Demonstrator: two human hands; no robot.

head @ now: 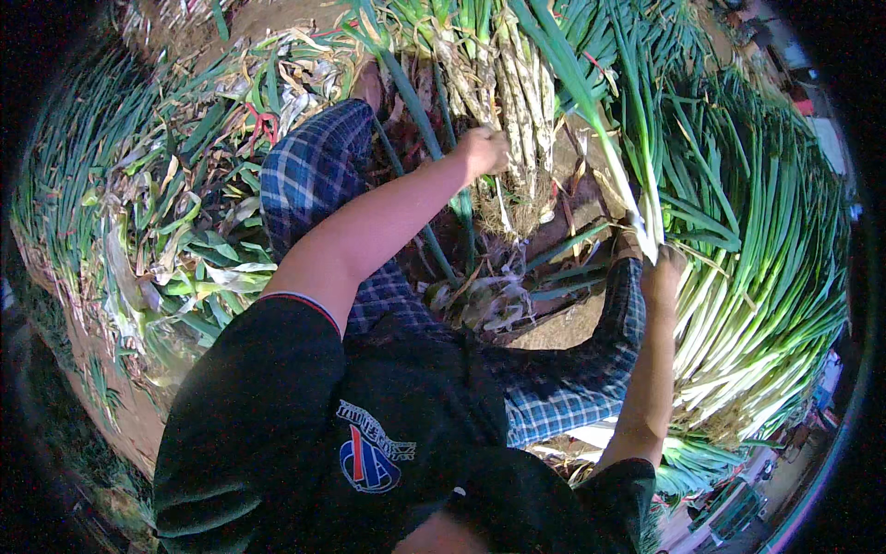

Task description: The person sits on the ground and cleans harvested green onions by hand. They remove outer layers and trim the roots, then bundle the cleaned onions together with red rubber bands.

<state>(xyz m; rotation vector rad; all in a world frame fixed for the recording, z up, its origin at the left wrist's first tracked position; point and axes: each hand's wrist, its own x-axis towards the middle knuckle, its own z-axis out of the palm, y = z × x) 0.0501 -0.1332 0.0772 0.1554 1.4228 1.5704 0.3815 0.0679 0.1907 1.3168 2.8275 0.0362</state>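
Note:
My right hand (pixel 664 266) is shut around the white lower ends of a few peeled green onions (pixel 647 187), whose green tops reach up and away. At the upper middle, my left hand (pixel 486 151) is curled over the near side of a bunch of unpeeled green onions (pixel 529 104) with soil-stained stalks and matted roots. Whether its fingers grip a stalk cannot be told. To the right lies a large heap of cleaned green onions (pixel 720 318), white ends towards me.
Stripped onion leaves (pixel 187 235) pile up at the left, with a red tie (pixel 261 124) on them. Loose green leaves and a crumpled clear plastic sheet (pixel 502 298) lie between my legs. More onions with green tops (pixel 62 159) spread along the far left.

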